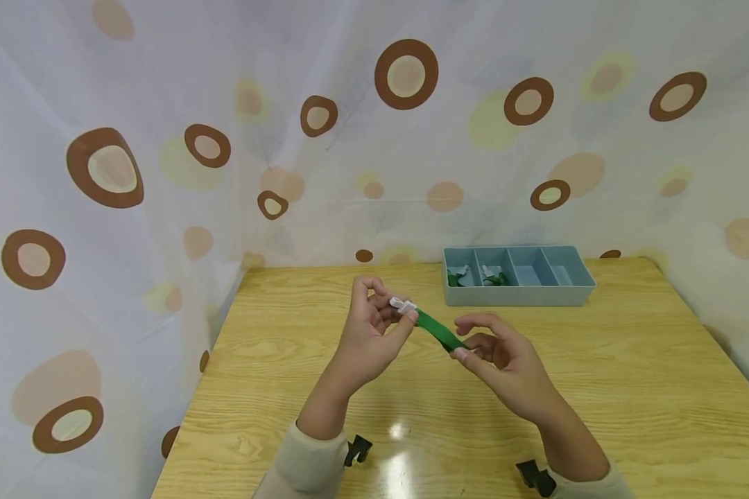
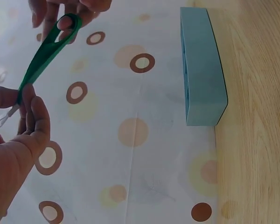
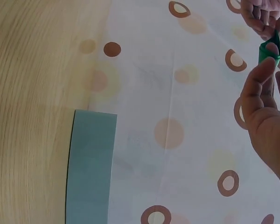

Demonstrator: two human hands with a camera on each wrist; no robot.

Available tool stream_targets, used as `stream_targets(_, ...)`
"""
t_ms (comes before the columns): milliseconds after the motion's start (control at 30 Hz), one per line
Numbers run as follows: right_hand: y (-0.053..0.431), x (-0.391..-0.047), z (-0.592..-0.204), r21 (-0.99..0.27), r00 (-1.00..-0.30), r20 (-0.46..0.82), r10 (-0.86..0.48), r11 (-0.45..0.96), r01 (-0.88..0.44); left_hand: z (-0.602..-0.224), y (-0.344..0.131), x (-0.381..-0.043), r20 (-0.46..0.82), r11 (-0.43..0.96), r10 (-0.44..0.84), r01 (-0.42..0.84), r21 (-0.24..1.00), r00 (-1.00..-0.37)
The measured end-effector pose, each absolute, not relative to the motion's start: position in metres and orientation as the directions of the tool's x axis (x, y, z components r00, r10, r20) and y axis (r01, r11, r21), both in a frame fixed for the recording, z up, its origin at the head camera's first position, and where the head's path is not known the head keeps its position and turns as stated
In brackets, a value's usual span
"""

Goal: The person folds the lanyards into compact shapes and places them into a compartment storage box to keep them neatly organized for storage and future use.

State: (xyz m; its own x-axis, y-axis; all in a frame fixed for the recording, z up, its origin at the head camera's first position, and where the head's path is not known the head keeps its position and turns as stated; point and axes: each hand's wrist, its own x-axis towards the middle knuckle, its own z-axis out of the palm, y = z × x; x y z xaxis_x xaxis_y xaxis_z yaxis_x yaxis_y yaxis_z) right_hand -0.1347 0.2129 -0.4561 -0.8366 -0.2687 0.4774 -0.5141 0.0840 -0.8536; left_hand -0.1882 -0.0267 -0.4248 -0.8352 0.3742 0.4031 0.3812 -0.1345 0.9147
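A green ribbon strap with a white plastic clip at one end stretches between the two hands above the table. My left hand pinches the strap where it meets the clip, between thumb and fingers. At the other end my right hand grips the ribbon, which doubles back there into a loop. In the left wrist view the green strap runs diagonally, and a fingertip shows through its loop. The right wrist view catches the looped ribbon at the fingertips of the right hand.
A blue-grey divided box stands at the back right of the wooden table. Its two left compartments hold green strap pieces with pale parts. Behind the table hangs a patterned white curtain. Black pieces sit at both sleeve cuffs.
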Motion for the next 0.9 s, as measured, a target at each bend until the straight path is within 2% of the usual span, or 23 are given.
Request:
stream_targets(200, 0.202, -0.133, -0.458, -0.746, -0.792, 0.603, -0.091, 0.287, -0.601, -0.427, -0.026, -0.188, 0.396, -0.15, 0.371, 0.367, 0.918, -0.84)
stream_targets(500, 0.198, -0.134, -0.456, -0.604, -0.71, 0.704, -0.008, 0.52, -0.605, -0.43, -0.026, -0.189, 0.352, -0.149, 0.367, 0.319, 0.936, -0.861)
stream_targets(600, 0.2, -0.135, -0.457, -0.607, -0.707, 0.707, 0.025, 0.534, -0.589, -0.43, -0.027, -0.19, 0.348, -0.15, 0.369, 0.314, 0.938, -0.862)
stream_targets(900, 0.203, -0.137, -0.458, -0.683, -0.761, 0.647, 0.039, 0.473, -0.556, -0.426, -0.024, -0.189, 0.324, -0.151, 0.398, 0.288, 0.946, -0.858)
